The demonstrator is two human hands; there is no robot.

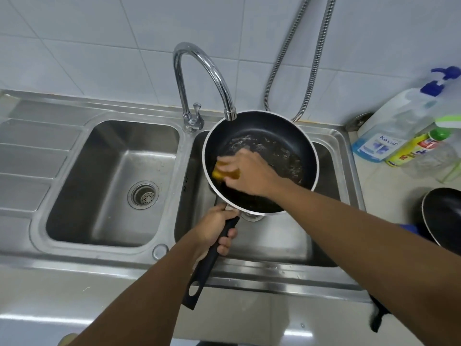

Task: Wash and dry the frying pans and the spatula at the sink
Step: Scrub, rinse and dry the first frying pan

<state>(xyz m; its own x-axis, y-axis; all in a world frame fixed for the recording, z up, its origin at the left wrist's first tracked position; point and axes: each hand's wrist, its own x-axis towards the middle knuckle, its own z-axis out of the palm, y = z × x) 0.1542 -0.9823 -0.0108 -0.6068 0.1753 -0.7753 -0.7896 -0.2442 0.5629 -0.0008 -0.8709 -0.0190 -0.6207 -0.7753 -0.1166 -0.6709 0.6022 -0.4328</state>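
Observation:
A black frying pan (269,136) with a pale rim hangs tilted over the right sink basin (282,245), just under the faucet spout (230,114). My left hand (217,226) grips its black handle (209,260) close to the pan body. My right hand (249,171) holds a yellow sponge (222,171) against the pan's inner surface, at its left side. Wet, foamy streaks lie across the pan's bottom. A second black pan (442,216) sits on the counter at the right edge, partly cut off. No spatula is in view.
The left basin (112,186) with its drain strainer lies beside the pan. A ridged draining board (30,156) is at far left. Soap and detergent bottles (399,128) crowd the right back corner. Two metal hoses (299,58) hang down the tiled wall.

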